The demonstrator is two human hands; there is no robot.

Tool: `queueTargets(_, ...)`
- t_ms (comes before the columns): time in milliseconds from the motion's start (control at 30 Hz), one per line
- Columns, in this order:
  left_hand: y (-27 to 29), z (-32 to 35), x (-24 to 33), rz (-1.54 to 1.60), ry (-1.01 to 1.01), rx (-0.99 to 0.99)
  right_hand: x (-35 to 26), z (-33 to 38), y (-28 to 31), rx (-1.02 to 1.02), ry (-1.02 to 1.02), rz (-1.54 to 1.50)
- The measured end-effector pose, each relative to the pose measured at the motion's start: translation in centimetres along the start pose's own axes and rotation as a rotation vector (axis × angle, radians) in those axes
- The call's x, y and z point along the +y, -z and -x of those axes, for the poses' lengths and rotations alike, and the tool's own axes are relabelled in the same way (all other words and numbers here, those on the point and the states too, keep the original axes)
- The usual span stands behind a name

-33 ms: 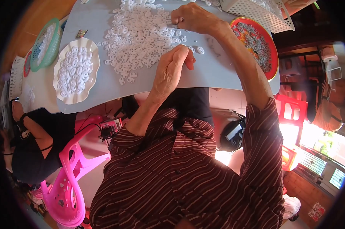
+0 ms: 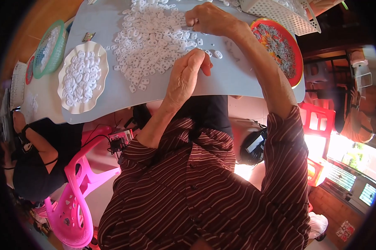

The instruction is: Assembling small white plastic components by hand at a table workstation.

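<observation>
A broad pile of small white plastic pieces with two holes is spread over the grey-blue table. At its right edge my left hand hovers over the near part of the table, fingers curled inward; whatever they hold is hidden. Farther off, my right hand is closed by the pile's far right side, its fingertips turned down and left; I cannot make out anything in them. One loose white piece lies between the hands and the red tray, which holds many small grey metallic-looking parts.
A wavy-rimmed cream dish of white pieces stands left, near a green basket. A white perforated basket is at the far right. Beside a pink chair, a person in black sits at left.
My right hand has shifted very slightly to the left. My left hand and the pieces look the same.
</observation>
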State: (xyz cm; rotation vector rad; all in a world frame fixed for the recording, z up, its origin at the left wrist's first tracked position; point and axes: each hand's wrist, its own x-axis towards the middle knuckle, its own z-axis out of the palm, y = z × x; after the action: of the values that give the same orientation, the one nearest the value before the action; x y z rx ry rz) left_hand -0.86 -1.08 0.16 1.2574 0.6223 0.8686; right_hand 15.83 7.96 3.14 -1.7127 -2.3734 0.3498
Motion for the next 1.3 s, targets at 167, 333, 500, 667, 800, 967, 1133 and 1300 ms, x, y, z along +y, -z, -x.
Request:
queueTargets(167,0.1,-0.1,-0.9,0.093,-0.036,-0.001,-0.9,-0.4,0.8,-0.116,-0.009,-0.018)
queueTargets(333,-0.1,-0.2,-0.9,0.028,-0.045,-0.020,0.5,0.6,0.4,-0.007,0.095,0.016)
queueTargets(500,0.2,-0.1,-0.9,-0.015,-0.111,0.057,-1.8,4.2,1.1,0.102,-0.182,-0.847)
queueTargets(667,-0.3,-0.3,0.5,-0.072,-0.253,0.203,-4.5,8.9,-1.4,0.281,-0.180,-1.306)
queueTargets(800,-0.6,-0.5,0.2,-0.159,-0.409,0.192,-5.3,10.2,-4.4,0.436,-0.217,-1.673)
queueTargets(967,0.3,-0.7,-0.7,-0.351,-0.481,0.161,-5.5,11.6,-4.2,0.491,-0.247,-1.514)
queueTargets(1133,0.1,-0.1,0.2,-0.464,-0.420,0.102,-5.4,11.8,-2.2,0.564,-0.110,-0.987)
queueTargets(1300,-0.1,0.4,0.6,-0.351,-0.302,0.084,-6.7,12.3,-2.6,0.563,-0.142,-0.827)
